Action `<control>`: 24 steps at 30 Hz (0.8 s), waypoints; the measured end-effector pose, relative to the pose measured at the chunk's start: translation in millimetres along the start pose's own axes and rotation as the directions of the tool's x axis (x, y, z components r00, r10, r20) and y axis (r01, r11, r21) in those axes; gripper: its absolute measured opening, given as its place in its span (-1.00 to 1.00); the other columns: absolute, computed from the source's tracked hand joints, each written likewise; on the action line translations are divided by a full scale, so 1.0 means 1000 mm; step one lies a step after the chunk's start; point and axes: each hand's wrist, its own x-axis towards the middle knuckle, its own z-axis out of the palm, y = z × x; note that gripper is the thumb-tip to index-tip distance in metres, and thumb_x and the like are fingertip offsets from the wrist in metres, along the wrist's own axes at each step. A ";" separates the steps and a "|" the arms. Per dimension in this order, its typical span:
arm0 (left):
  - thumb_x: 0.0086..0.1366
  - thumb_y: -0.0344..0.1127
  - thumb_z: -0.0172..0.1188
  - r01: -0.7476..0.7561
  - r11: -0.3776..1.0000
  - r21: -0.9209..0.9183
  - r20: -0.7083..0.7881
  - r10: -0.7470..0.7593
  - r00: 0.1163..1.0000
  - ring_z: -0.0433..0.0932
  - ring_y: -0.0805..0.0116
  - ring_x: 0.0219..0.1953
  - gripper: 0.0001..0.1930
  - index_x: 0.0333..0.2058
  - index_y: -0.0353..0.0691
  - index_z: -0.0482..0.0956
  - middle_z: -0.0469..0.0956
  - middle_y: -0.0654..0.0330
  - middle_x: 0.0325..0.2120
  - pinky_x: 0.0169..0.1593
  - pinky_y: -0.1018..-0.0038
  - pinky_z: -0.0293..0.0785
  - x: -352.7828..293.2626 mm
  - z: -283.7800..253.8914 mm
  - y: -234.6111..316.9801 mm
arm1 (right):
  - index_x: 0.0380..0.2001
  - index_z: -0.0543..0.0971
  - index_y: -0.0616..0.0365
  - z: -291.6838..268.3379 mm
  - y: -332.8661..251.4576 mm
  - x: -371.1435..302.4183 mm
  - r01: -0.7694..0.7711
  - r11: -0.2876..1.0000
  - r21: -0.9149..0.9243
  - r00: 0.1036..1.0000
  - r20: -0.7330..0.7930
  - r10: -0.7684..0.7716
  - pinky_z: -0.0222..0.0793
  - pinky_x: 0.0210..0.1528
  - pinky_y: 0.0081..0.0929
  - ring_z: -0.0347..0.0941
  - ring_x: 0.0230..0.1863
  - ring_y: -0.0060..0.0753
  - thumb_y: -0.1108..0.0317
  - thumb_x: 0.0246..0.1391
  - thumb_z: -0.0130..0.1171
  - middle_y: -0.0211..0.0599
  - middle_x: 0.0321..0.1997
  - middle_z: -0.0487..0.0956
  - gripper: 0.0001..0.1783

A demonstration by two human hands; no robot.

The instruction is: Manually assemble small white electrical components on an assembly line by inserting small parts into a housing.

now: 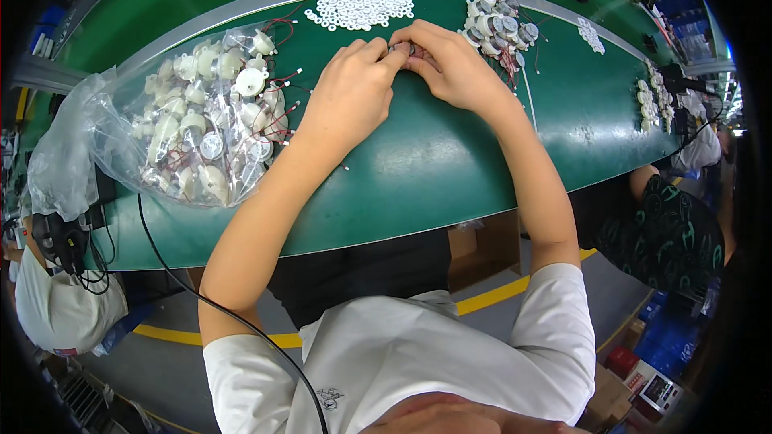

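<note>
Here a green workbench (pixel 418 169) curves across the middle of the view, with a grey strip along its far edge. On its left part lies a big clear plastic bag (pixel 173 124), open and crumpled, stuffed with small round white parts that trail red wires; some spill out at its far corner. A black cable (pixel 173 269) hangs over the near edge below the bag and runs down toward the person's white shirt.

At the far edge, just beyond the hands, sits a flat heap of white rings (pixel 359 6). To its right is a pile of round silver and white parts (pixel 498 24) with thin wires, and farther right a smaller cluster of white pieces (pixel 650 98) lies near another person's dark patterned sleeve.

Both forearms reach up from the lower edge and meet near the middle of the bench. The left hand (pixel 350 92) has its fingers curled together, thumb and forefinger pinched on a small part (pixel 404 48) held between the two hands. The right hand (pixel 450 64) closes over the same small part from the other side, fingers bent around it. The piece is mostly hidden by the fingertips; it seems to be a little round metal part with reddish wire, just above the bench surface.
</note>
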 end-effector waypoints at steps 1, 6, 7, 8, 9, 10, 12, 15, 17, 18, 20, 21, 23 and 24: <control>0.06 -0.64 0.27 0.001 1.000 0.003 -0.008 -0.001 1.000 0.57 0.04 -0.15 -0.51 0.04 -0.28 0.64 0.54 0.07 -0.29 -0.02 0.17 0.57 -0.001 0.000 0.002 | -0.10 0.57 0.27 -0.002 0.001 0.002 -0.007 1.000 0.018 1.000 0.026 0.006 0.52 -0.14 -0.21 0.61 -0.21 -0.03 0.52 0.18 0.31 -0.10 -0.20 0.62 -0.77; 0.00 -0.68 0.24 0.007 1.000 0.023 0.000 -0.007 1.000 0.58 0.04 -0.15 -0.45 0.06 -0.28 0.64 0.56 0.09 -0.28 -0.01 0.16 0.57 -0.003 0.000 0.001 | -0.11 0.55 0.24 0.004 -0.001 0.002 0.034 0.999 -0.023 0.999 0.012 -0.034 0.52 -0.12 -0.20 0.60 -0.16 0.06 0.52 0.16 0.31 -0.08 -0.18 0.60 -0.77; 0.00 -0.68 0.24 -0.004 0.999 0.043 0.004 0.004 1.000 0.58 0.04 -0.14 -0.45 0.06 -0.28 0.64 0.58 0.09 -0.26 -0.01 0.16 0.57 -0.004 -0.001 0.003 | -0.11 0.54 0.21 0.005 -0.005 0.000 0.036 0.998 -0.051 0.999 0.021 -0.035 0.53 -0.11 -0.19 0.60 -0.15 0.06 0.53 0.16 0.30 -0.10 -0.16 0.61 -0.76; 0.00 -0.68 0.23 -0.014 0.998 0.064 0.008 0.013 1.000 0.58 0.04 -0.14 -0.45 0.06 -0.28 0.64 0.59 0.10 -0.24 -0.01 0.16 0.57 -0.005 -0.002 0.003 | -0.11 0.54 0.21 0.005 -0.003 -0.001 0.016 0.999 -0.038 1.000 0.006 -0.016 0.54 -0.11 -0.19 0.60 -0.15 0.06 0.53 0.16 0.30 -0.11 -0.16 0.61 -0.76; 0.01 -0.67 0.24 -0.009 0.998 0.063 0.006 0.009 1.000 0.58 0.04 -0.12 -0.45 0.06 -0.27 0.64 0.60 0.10 -0.21 0.01 0.16 0.56 -0.006 -0.001 0.003 | -0.10 0.54 0.20 0.007 -0.001 -0.004 -0.004 1.000 -0.019 1.000 -0.013 0.004 0.54 -0.11 -0.19 0.61 -0.14 0.06 0.54 0.16 0.30 -0.11 -0.16 0.61 -0.76; 0.02 -0.66 0.24 -0.005 0.998 0.062 0.005 0.005 1.000 0.58 0.05 -0.11 -0.46 0.05 -0.26 0.65 0.62 0.11 -0.18 0.03 0.16 0.55 -0.006 0.000 0.004 | -0.10 0.54 0.20 0.007 -0.001 -0.005 -0.024 1.000 0.000 0.999 -0.031 0.024 0.54 -0.11 -0.19 0.61 -0.14 0.06 0.54 0.15 0.29 -0.11 -0.16 0.61 -0.75; 0.04 -0.63 0.25 -0.001 0.996 0.087 0.023 -0.001 1.000 0.58 0.06 -0.08 -0.47 0.07 -0.24 0.65 0.64 0.12 -0.14 0.06 0.16 0.53 -0.005 -0.003 0.004 | -0.09 0.55 0.20 0.007 -0.001 -0.004 -0.035 0.999 0.017 0.999 -0.039 0.036 0.56 -0.12 -0.19 0.62 -0.15 0.05 0.53 0.15 0.30 -0.11 -0.15 0.61 -0.75; 0.10 -0.56 0.27 0.001 0.980 0.199 0.032 -0.007 0.999 0.59 0.07 -0.05 -0.46 0.12 -0.19 0.62 0.66 0.14 -0.09 0.10 0.17 0.49 -0.007 -0.017 0.005 | -0.06 0.57 0.16 0.015 0.002 -0.011 -0.027 0.999 -0.027 0.994 -0.104 0.024 0.56 -0.15 -0.16 0.63 -0.16 0.07 0.44 0.17 0.35 -0.14 -0.14 0.62 -0.72; 0.13 -0.52 0.29 0.018 0.948 0.318 -0.026 -0.010 1.000 0.59 0.08 -0.02 -0.45 0.15 -0.16 0.60 0.66 0.14 -0.09 0.12 0.17 0.48 -0.015 -0.035 0.011 | -0.06 0.58 0.12 0.012 -0.004 -0.015 -0.052 0.991 -0.121 0.989 -0.146 0.035 0.56 -0.19 -0.14 0.64 -0.19 0.06 0.39 0.18 0.37 -0.18 -0.13 0.62 -0.72; 0.15 -0.49 0.31 0.064 0.946 0.316 -0.015 -0.063 0.998 0.59 0.06 -0.01 -0.43 0.19 -0.14 0.57 0.65 0.10 -0.10 0.12 0.15 0.48 -0.015 -0.052 0.015 | -0.06 0.59 0.11 0.006 -0.006 -0.019 -0.078 0.982 -0.173 0.984 -0.174 0.048 0.56 -0.21 -0.13 0.64 -0.20 0.05 0.37 0.18 0.38 -0.20 -0.12 0.63 -0.72; 0.18 -0.47 0.31 0.196 0.913 0.357 -0.078 -0.180 0.981 0.57 -0.08 -0.02 -0.46 0.18 -0.19 0.56 0.63 -0.01 -0.10 0.10 0.09 0.48 -0.021 -0.085 0.014 | -0.08 0.62 0.05 -0.012 -0.008 -0.020 -0.047 0.971 -0.234 0.928 -0.369 -0.044 0.53 -0.31 -0.18 0.66 -0.28 -0.07 0.30 0.16 0.42 -0.27 -0.19 0.65 -0.72; 0.19 -0.45 0.32 0.284 0.868 0.407 -0.117 -0.259 0.959 0.57 -0.16 -0.02 -0.48 0.17 -0.24 0.56 0.62 -0.05 -0.11 0.08 0.05 0.48 -0.029 -0.097 0.009 | -0.11 0.64 0.06 -0.023 -0.008 -0.018 -0.069 0.961 -0.267 0.884 -0.463 -0.065 0.52 -0.33 -0.23 0.65 -0.32 -0.12 0.30 0.15 0.43 -0.28 -0.25 0.64 -0.73; 0.18 -0.43 0.34 0.288 0.842 0.455 -0.053 -0.298 0.953 0.62 -0.16 -0.14 -0.65 -0.02 -0.34 0.64 0.58 -0.09 -0.19 -0.07 0.07 0.56 -0.039 -0.114 -0.011 | -0.16 0.68 0.09 -0.048 0.001 -0.016 -0.114 0.947 -0.299 0.775 -0.623 -0.104 0.47 -0.37 -0.34 0.59 -0.43 -0.25 0.30 0.12 0.44 -0.30 -0.40 0.61 -0.76; 0.19 -0.43 0.34 0.305 0.837 0.453 -0.025 -0.330 0.944 0.63 -0.17 -0.16 -0.66 -0.04 -0.35 0.64 0.58 -0.09 -0.19 -0.09 0.06 0.57 -0.041 -0.118 -0.012 | -0.19 0.68 0.09 -0.060 0.006 -0.016 -0.172 0.937 -0.304 0.728 -0.680 -0.087 0.45 -0.39 -0.34 0.55 -0.47 -0.25 0.30 0.11 0.45 -0.34 -0.43 0.60 -0.77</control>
